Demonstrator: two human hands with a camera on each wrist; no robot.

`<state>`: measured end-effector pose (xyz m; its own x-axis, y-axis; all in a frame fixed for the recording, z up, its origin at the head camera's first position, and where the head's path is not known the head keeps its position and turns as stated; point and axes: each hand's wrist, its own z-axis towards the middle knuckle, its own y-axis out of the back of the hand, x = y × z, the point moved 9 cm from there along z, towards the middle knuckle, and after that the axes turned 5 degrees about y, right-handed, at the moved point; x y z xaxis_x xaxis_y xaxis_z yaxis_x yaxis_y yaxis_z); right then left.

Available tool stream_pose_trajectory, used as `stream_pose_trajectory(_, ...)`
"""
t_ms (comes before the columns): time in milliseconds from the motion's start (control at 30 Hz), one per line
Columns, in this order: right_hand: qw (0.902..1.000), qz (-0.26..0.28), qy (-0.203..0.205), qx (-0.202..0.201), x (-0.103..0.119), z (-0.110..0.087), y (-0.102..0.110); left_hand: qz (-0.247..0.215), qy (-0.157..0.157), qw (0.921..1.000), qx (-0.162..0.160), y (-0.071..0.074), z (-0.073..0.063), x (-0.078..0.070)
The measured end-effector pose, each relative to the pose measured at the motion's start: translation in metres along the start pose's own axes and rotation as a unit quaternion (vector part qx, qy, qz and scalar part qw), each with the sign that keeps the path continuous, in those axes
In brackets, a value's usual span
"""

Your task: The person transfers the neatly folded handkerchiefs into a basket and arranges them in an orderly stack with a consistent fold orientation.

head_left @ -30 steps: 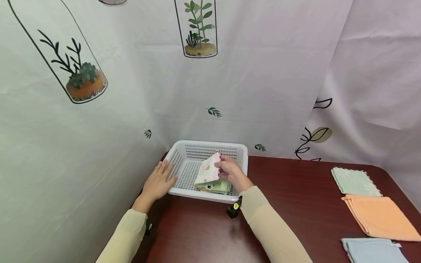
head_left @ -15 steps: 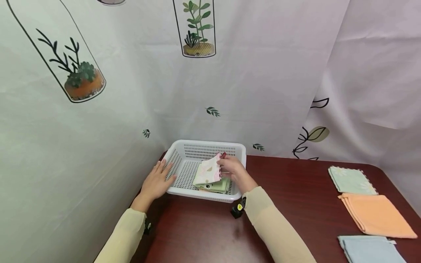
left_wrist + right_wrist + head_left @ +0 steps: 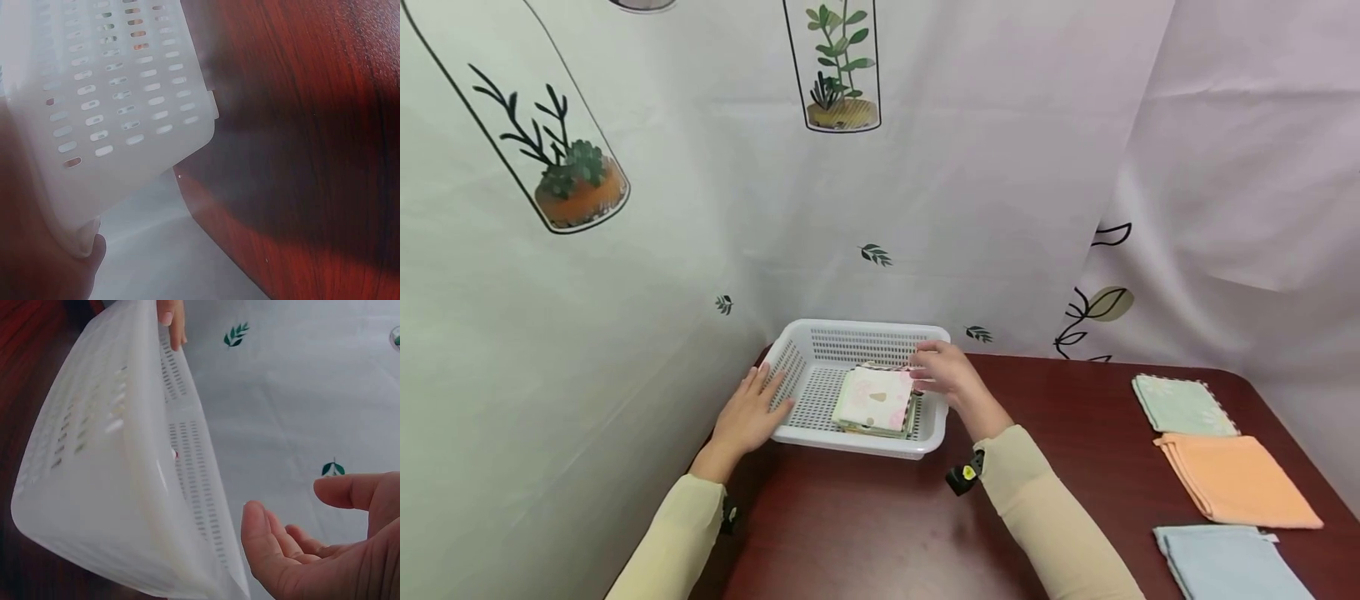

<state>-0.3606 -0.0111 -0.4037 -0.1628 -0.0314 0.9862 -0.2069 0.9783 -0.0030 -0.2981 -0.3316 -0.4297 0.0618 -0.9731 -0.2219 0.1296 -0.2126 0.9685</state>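
A white plastic basket [image 3: 842,442] with slotted walls stands at the far left of the table. In its right half lies a stack of folded cloths, topped by a white and pink handkerchief [image 3: 876,400]. My left hand [image 3: 747,419] rests on the basket's left rim with fingers spread; the left wrist view shows part of that hand [image 3: 44,250] against the basket's end wall [image 3: 125,181]. Over the right rim hovers my right hand [image 3: 951,377]. Seen from the right wrist, this hand [image 3: 306,550] has thumb and fingers apart and nothing between them.
Along the table's right side lie a pale green folded cloth [image 3: 1183,406], an orange one [image 3: 1240,479] and a light blue one [image 3: 1228,562]. A printed curtain [image 3: 1000,192] hangs close behind the basket and on the left. The table [image 3: 865,517] is dark red-brown wood.
My right hand has let go of the white and pink handkerchief and drawn right and back to the rim. The handkerchief now lies flat on the stack. My left hand stays on the basket.
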Motion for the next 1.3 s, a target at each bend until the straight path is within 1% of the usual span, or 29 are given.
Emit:
stream_pose_trajectory(100, 0.9999, -0.014, 0.007, 0.005, 0.004, -0.003, 0.006, -0.002, -0.001, 1.0, -0.003, 0.001, -0.001, 0.0)
stream_pose_trajectory(267, 0.9992, -0.036, 0.018, 0.002, 0.007, -0.008, 0.018, -0.003, -0.004, 1.0, -0.003, 0.0, -0.001, -0.001)
stream_pose_trajectory(433, 0.9988, -0.041, 0.026, 0.007, 0.009, -0.012, 0.026, -0.003, -0.002, 1.0, -0.001, 0.001, -0.001, 0.001)
stream_pose_trajectory(667, 0.9972, -0.068, 0.03, -0.004, 0.009, -0.016, 0.042, -0.003, -0.006, 1.0, 0.002, 0.002, 0.0, 0.001)
stream_pose_trajectory(1000, 0.9967, -0.063, 0.051, 0.007, 0.012, -0.024, 0.058, -0.001, -0.008, 1.0, 0.003, 0.001, -0.002, -0.002)
stream_pose_trajectory(1300, 0.9961, -0.07, 0.054, 0.002, 0.012, -0.029, 0.075, -0.004, -0.004, 1.0, -0.002, 0.001, -0.002, -0.001)
